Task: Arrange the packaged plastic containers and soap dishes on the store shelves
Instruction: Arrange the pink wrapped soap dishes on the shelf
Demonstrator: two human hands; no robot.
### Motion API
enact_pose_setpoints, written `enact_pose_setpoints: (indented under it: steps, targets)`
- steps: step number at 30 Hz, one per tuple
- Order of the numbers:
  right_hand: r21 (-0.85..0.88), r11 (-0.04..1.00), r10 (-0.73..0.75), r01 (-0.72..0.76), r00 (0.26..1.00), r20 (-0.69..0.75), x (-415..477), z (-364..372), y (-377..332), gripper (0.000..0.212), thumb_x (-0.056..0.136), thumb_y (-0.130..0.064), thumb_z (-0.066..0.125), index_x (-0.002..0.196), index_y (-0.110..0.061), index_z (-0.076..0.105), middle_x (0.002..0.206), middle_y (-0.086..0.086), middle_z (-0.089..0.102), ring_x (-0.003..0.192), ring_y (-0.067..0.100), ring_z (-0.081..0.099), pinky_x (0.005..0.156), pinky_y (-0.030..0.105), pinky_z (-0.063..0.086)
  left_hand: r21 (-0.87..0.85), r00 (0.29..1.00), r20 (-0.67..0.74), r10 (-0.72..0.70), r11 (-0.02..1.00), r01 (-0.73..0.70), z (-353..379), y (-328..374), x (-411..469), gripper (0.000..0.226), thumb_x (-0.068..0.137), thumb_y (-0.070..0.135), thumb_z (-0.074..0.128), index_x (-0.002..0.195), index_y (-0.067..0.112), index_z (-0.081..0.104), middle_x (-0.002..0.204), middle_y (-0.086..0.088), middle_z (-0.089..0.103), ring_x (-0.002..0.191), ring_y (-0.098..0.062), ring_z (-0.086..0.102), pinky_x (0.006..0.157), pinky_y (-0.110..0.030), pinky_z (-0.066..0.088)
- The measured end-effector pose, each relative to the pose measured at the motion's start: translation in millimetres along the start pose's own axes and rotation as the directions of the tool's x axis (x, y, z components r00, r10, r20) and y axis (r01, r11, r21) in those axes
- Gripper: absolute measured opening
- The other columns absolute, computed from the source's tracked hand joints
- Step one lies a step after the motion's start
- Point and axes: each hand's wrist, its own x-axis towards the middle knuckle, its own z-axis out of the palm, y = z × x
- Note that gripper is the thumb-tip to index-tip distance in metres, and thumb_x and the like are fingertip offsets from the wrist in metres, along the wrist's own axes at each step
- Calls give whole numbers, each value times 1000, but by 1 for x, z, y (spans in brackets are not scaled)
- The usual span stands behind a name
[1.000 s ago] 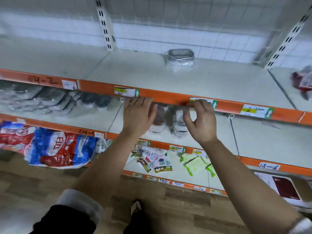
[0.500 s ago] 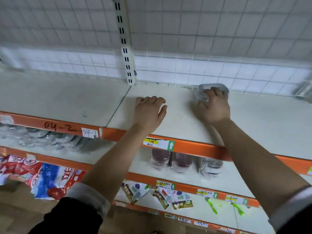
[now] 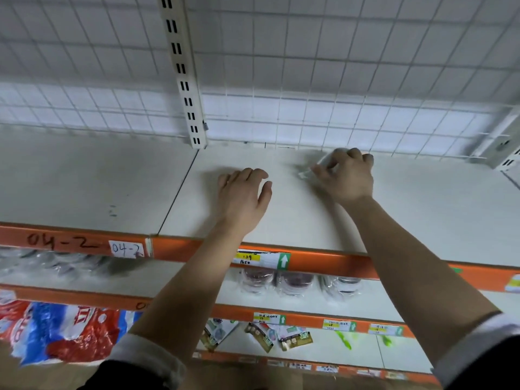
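On the top shelf, the right grip is clutching a blurred, perhaps clear container; the left grip is resting flat.

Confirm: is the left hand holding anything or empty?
Empty. The left hand rests palm-down on the top shelf with relaxed fingers; the right hand grips the packaged container.

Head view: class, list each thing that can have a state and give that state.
Left hand: open, resting palm down on the top shelf.
Right hand: gripping the container.
Container: wrapped, held at the shelf's back, mostly hidden.
Lower containers: three wrapped, side by side on the second shelf.
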Motion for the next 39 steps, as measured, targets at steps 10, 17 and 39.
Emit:
enact_pose_setpoints:
  steps: [10, 17, 39]
  targets:
    - [-168, 973, 148, -155, 988, -53, -10, -6, 19, 40, 86, -47, 58, 117, -22, 53, 128, 10, 43, 115, 41, 36, 76, 41, 39, 19, 997, -13, 80, 997, -79, 0, 7, -4, 26, 91, 29, 50, 101, 17, 70, 96, 0, 69, 88, -28, 63, 86, -38, 34]
    - [-59, 986, 156, -156, 988, -2, -37, -29, 41, 62, 82, -52, 64, 131, -17, 45, 131, 11, 39, 104, 43, 54, 78, 38, 39, 8, 992, -61, 107, 994, -107, -14, 44, -36, 33, 91, 31, 43, 99, 16, 70, 94, -1, 70, 84, -28, 63, 86, -37, 33]
    - [299, 903, -282, 308, 951, -128, -302, -134, 185, 44, 71, -44, 61, 105, -18, 54, 119, -4, 44, 99, 20, 57, 73, 38, 53, 11, 996, 15, 90, 996, -90, 8, 207, -252, 30, 91, 31, 46, 101, 14, 69, 100, -3, 66, 88, -28, 61, 83, -37, 38]
